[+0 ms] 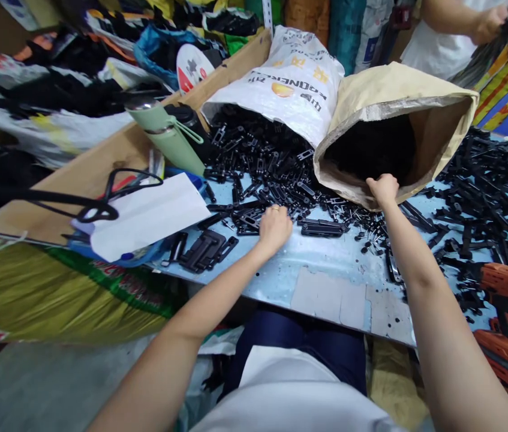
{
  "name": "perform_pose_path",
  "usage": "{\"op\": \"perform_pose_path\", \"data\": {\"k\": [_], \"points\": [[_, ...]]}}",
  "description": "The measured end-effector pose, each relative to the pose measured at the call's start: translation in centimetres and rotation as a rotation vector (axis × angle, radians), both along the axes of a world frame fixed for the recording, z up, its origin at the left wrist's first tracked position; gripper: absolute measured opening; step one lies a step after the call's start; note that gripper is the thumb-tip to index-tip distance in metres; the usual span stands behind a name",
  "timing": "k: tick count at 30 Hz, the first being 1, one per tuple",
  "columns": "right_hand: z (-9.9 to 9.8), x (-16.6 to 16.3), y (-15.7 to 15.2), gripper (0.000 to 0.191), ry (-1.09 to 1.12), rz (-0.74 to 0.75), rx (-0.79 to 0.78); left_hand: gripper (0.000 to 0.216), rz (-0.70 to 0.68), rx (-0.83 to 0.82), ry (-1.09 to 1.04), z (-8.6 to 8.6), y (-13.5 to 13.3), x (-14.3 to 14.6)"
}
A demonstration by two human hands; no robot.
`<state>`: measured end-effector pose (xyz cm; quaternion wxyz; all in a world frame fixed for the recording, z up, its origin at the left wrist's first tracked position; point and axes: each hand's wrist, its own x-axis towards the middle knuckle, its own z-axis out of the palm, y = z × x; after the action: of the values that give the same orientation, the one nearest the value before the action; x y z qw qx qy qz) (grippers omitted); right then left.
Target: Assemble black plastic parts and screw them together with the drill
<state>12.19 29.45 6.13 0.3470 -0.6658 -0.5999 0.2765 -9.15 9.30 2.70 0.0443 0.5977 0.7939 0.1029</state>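
My left hand is closed, its curled fingers at the near edge of a heap of small black plastic parts. Whatever lies in those fingers is hidden. My right hand grips the lower lip of a tan paper sack, which lies on its side with its wide mouth toward me. Dark contents show inside. Between my hands rests a longer black part, and small metal pins are scattered below the sack's mouth. Several black pieces lie left of my left hand.
A white woven sack spills parts behind the heap. A green bottle and a white sheet stand left. More black parts and an orange power drill are at right. Another person's hands hold black pieces.
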Motion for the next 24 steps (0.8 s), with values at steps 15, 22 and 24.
{"op": "perform_pose_path", "data": {"k": [15,22,24], "points": [[-4.6,3.0,-22.0,0.049,0.957,0.403,-0.562,0.011,0.004,0.226,-0.189,-3.3,-8.7,-0.9],[-6.9,5.8,-23.3,0.06,0.836,0.233,-0.199,0.02,-0.169,0.464,-0.556,-3.7,-9.1,1.8],[-7.2,7.4,-23.7,0.057,0.782,0.176,-0.107,0.026,-0.191,0.437,-0.578,-3.4,-9.2,2.8]]}}
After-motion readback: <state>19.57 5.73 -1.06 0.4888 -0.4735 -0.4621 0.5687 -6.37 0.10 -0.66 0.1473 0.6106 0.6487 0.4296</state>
